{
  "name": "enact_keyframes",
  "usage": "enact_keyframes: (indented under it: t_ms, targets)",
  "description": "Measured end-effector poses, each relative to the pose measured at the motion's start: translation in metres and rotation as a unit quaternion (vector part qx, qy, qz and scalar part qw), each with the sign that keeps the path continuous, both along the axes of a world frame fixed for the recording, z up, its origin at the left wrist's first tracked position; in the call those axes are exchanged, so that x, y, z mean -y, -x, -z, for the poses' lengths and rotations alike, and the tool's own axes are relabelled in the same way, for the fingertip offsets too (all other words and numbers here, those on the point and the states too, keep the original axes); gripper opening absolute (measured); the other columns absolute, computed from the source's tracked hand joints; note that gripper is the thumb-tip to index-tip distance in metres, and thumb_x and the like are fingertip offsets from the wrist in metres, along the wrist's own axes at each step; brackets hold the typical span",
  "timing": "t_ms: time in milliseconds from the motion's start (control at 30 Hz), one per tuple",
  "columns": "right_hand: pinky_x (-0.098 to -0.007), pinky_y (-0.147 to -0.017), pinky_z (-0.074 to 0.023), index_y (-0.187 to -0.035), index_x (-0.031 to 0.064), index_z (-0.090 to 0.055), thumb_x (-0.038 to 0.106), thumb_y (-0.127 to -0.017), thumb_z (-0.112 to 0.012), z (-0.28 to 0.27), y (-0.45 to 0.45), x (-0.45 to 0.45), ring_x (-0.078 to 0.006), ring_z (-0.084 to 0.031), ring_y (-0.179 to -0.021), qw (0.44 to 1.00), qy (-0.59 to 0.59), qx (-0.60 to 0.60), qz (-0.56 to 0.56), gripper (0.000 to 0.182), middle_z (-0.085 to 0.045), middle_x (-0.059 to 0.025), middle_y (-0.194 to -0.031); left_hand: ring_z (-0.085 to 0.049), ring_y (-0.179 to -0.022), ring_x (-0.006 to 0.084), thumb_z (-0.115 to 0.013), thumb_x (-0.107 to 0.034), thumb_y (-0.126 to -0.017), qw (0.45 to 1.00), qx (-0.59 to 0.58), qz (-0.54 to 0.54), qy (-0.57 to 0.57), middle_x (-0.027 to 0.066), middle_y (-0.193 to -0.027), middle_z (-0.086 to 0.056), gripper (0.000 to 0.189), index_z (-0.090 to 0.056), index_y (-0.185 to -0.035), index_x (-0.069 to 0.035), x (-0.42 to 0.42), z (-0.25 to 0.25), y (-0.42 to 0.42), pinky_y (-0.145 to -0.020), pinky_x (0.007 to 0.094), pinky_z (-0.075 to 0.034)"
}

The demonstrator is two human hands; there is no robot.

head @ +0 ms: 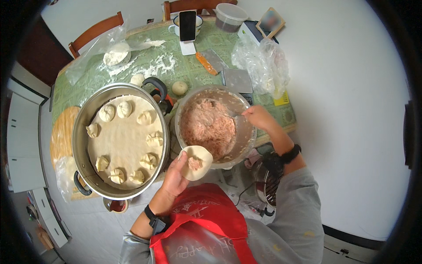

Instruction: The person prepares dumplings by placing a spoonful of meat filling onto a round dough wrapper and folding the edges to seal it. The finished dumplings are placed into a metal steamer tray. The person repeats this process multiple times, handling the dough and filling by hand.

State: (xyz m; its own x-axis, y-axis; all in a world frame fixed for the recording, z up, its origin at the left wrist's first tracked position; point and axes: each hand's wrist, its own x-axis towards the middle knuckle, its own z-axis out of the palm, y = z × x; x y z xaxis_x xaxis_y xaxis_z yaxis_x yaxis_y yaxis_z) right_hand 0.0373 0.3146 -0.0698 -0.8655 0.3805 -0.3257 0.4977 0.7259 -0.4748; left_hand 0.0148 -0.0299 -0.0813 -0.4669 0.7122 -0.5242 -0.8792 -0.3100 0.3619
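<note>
My left hand [177,175] holds a round dough wrapper [203,158] with a small lump of pink minced meat filling [195,163] at its middle. The wrapper is over the near rim of a large metal bowl [246,132]. Inside the bowl is a mass of minced meat [211,125]. My right hand [258,117] is at the bowl's right rim, gripping a thin metal utensil [233,113] whose working end is hard to make out. To the left stands a wide steamer pot [167,132], its cloth liner [123,145] carrying several pleated buns [124,109] in a ring.
Beyond the pot and bowl lie dough balls [179,88], spilled flour [161,64], a flour bowl [117,57] and a cleaver with an orange handle [206,63]. A phone [187,26] stands before an enamel mug. Plastic bags [260,66] crowd the right. A bamboo mat [62,135] lies left.
</note>
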Motion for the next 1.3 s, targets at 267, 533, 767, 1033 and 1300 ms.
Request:
enact_keyframes:
  t_ms: [267, 533, 767, 1033, 1300]
  targets:
    - [-0.0284, -0.036, -0.0289, -0.087, 0.0083, -0.066, 0.015, -0.084, -0.056, -0.010, 0.061, -0.007, -0.0119, -0.039, -0.042, 0.943, 0.164, 0.247, 0.149, 0.013, -0.048, -0.0010, -0.057, -0.059, -0.102, 0.0206, -0.051, -0.027, -0.094, 1.000, -0.009, 0.025, -0.008, 0.0098, -0.114, -0.058, 0.038, -0.048, -0.122, -0.001, 0.000, 0.005, 0.003, -0.088, 0.0340, -0.049]
    - [-0.0268, -0.045, -0.0370, -0.093, 0.0078, -0.068, 0.016, -0.086, -0.055, 0.070, 0.021, -0.021, -0.0148, -0.044, -0.048, 0.937, 0.269, 0.034, 0.220, 0.017, -0.054, 0.0000, -0.062, -0.056, -0.108, 0.0214, -0.046, -0.038, -0.095, 0.996, 0.006, 0.033, -0.077, 0.0118, -0.120, -0.055, 0.048, -0.044, -0.126, 0.000, -0.003, 0.005, 0.009, -0.091, 0.0345, -0.047]
    - [-0.0349, -0.061, -0.0480, -0.101, 0.0044, -0.066, 0.013, -0.083, -0.055, 0.058, 0.004, 0.056, -0.0291, -0.062, -0.065, 0.979, -0.063, -0.189, 0.035, 0.023, -0.065, -0.0163, -0.079, -0.055, -0.110, 0.0229, -0.043, -0.045, -0.094, 0.997, -0.007, 0.046, -0.059, 0.0126, -0.121, -0.054, 0.055, -0.043, -0.127, -0.001, -0.001, 0.008, 0.013, -0.092, 0.0359, -0.047]
    - [-0.0353, -0.060, -0.0474, -0.098, 0.0040, -0.067, 0.013, -0.082, -0.058, 0.045, 0.001, 0.037, -0.0325, -0.061, -0.067, 0.978, -0.065, -0.190, -0.052, 0.021, -0.062, -0.0202, -0.077, -0.057, -0.106, 0.0228, -0.043, -0.045, -0.094, 0.998, -0.022, 0.037, -0.054, 0.0125, -0.117, -0.055, 0.054, -0.044, -0.125, -0.002, -0.002, 0.005, 0.007, -0.089, 0.0357, -0.049]
    - [-0.0313, -0.058, -0.0450, -0.102, 0.0053, -0.065, 0.012, -0.085, -0.055, 0.024, -0.009, 0.080, -0.0228, -0.058, -0.062, 0.970, 0.115, -0.211, -0.043, 0.021, -0.061, -0.0158, -0.074, -0.057, -0.106, 0.0230, -0.041, -0.044, -0.095, 0.997, -0.036, 0.024, -0.056, 0.0125, -0.117, -0.055, 0.052, -0.044, -0.124, -0.001, -0.008, 0.008, 0.005, -0.089, 0.0359, -0.048]
